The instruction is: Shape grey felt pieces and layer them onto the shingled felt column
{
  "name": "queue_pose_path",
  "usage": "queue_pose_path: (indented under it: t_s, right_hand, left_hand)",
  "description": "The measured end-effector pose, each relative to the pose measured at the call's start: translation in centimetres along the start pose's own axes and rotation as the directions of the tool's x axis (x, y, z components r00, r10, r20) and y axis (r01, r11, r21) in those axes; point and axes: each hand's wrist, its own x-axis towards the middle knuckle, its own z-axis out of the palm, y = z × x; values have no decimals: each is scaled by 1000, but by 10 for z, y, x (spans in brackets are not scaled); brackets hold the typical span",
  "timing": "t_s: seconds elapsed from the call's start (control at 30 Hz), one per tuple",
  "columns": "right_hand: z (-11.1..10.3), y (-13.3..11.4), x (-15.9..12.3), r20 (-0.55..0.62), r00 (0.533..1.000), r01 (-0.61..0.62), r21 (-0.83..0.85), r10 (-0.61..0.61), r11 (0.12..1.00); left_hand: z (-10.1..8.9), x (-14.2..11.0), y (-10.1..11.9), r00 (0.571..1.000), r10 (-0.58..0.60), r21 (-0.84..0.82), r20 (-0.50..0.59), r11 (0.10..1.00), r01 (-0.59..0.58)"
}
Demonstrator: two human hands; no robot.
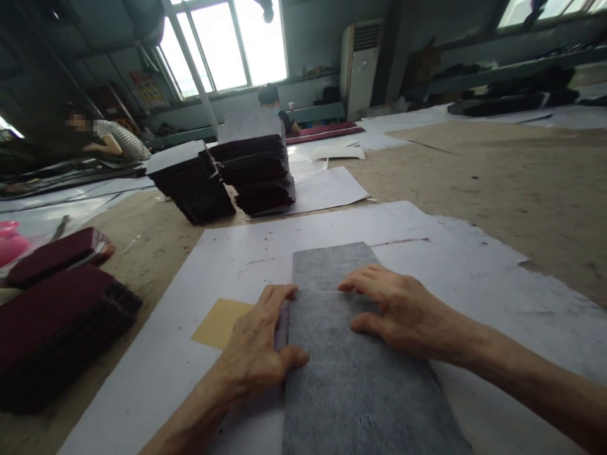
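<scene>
A long grey fabric piece [341,392] with a felt-like surface lies on white paper [227,243] before me. Along its left edge rests my left hand [258,347], fingers apart, the thumb over the edge. My right hand [403,309] is over its right side, thumb and fingers spread and touching or just above the surface. Neither hand grips anything. A yellowish paper square [220,323] lies just left of my left hand.
Two tall stacks of dark pieces, a left stack [192,189] and a right stack [258,170], stand beyond the paper. Maroon stacks [57,322] sit at left. A person [121,139] leans at the far left; another person [272,101] is behind the stacks.
</scene>
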Motion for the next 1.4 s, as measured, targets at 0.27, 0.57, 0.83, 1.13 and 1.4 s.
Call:
queue_pose_path:
  t_s: [0.27,0.57,0.83,1.13,1.4]
  right_hand:
    - [-5,-9,27,218,973,-64,-53,74,997]
    - [-4,-14,28,206,978,-4,-110,27,994]
    - [-6,-8,5,4,986,-163,-133,165,978]
    - [-16,8,-43,198,837,-525,554,510,646]
    - [-6,-6,-71,270,818,-534,683,507,498]
  left_hand:
    - [2,-1,-4,1000,19,-63,-20,998,-21]
    - [3,-2,-4,999,12,-89,-51,996,-17]
    - [6,-2,-6,999,-28,-201,-22,979,24]
    - [9,-1,-9,999,-4,-260,36,966,13]
    - [1,-6,0,993,-26,-210,118,976,51]
